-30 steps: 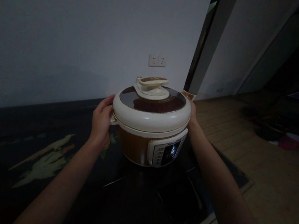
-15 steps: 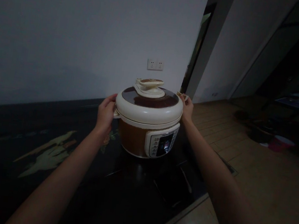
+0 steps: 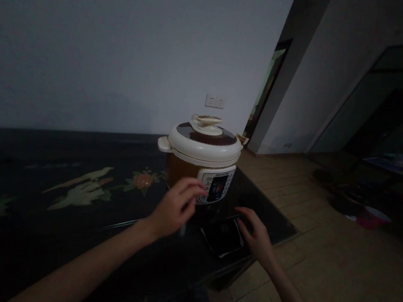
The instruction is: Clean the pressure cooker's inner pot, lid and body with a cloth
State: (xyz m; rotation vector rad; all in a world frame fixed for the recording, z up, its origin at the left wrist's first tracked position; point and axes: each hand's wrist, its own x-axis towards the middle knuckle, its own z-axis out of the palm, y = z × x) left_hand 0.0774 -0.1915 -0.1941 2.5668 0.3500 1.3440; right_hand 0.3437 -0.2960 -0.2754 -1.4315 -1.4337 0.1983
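Observation:
A cream-and-brown electric pressure cooker (image 3: pixel 181 165), lid on, stands on a dark table, its control panel (image 3: pixel 215 186) facing me. My left hand (image 3: pixel 176 206) is in front of the cooker, fingers loosely bent and holding nothing. On the table to the right lies a flat, black, squarish thing (image 3: pixel 222 237) with shiny edges; its kind is too dark to make out. My right hand (image 3: pixel 254 232) is at its right edge with thumb and fingers apart. Whether they touch it I cannot tell.
The dark table (image 3: pixel 86 156) bears a painted flower and leaf pattern and ends at a right-hand edge above a tiled floor (image 3: pixel 318 219). A wall socket (image 3: pixel 215 101) is behind the cooker. A pink tub (image 3: pixel 371 217) stands on the floor far right.
Both hands have let go of the cooker's side handles. My left hand has come down in front of the cooker, and my right hand has dropped to the black thing. The view has shifted.

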